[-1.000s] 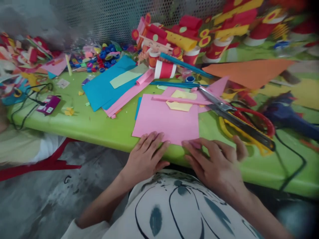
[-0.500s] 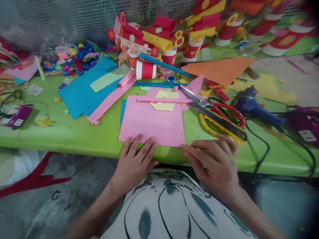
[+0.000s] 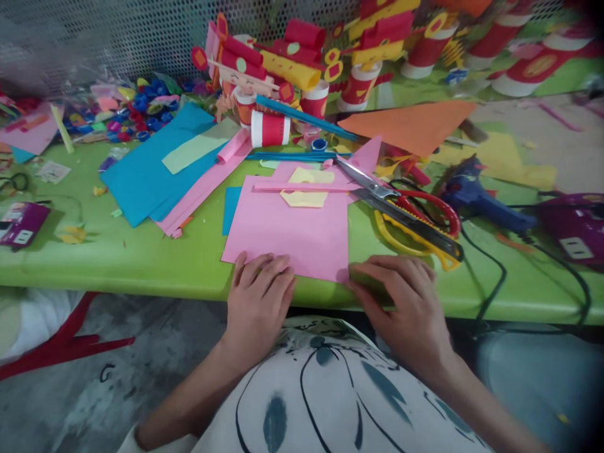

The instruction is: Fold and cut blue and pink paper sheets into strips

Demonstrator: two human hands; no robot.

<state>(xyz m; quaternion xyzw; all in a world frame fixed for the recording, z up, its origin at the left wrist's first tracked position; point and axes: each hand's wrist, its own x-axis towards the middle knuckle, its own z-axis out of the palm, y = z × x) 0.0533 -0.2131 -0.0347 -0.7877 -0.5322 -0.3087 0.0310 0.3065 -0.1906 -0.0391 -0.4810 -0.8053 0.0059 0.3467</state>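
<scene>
A sheet of pink paper (image 3: pixel 283 236) lies near the front edge of the green table. My left hand (image 3: pixel 258 292) has its bent fingertips on the sheet's near edge, left of the middle; its thumb is hidden. At the near right corner, my right hand (image 3: pixel 401 302) pinches the paper between thumb and fingers. A thin pink strip (image 3: pixel 278 187) and a pale yellow cut piece (image 3: pixel 309 200) rest on the sheet's far part. Just right of it are scissors (image 3: pixel 368 182) with a black-and-yellow utility knife (image 3: pixel 408 221) across them.
A blue glue gun (image 3: pixel 486 195) with its cable lies to the right. Blue paper (image 3: pixel 136 182) is at the left. Behind stand decorated red cups (image 3: pixel 361 88), and one cup (image 3: pixel 270 129) lies on its side. A purple power box (image 3: pixel 23 225) sits far left.
My left fingers have bent more at the sheet's near edge, and the thumb has gone out of sight. My right hand stays at the corner. The view has shifted slightly.
</scene>
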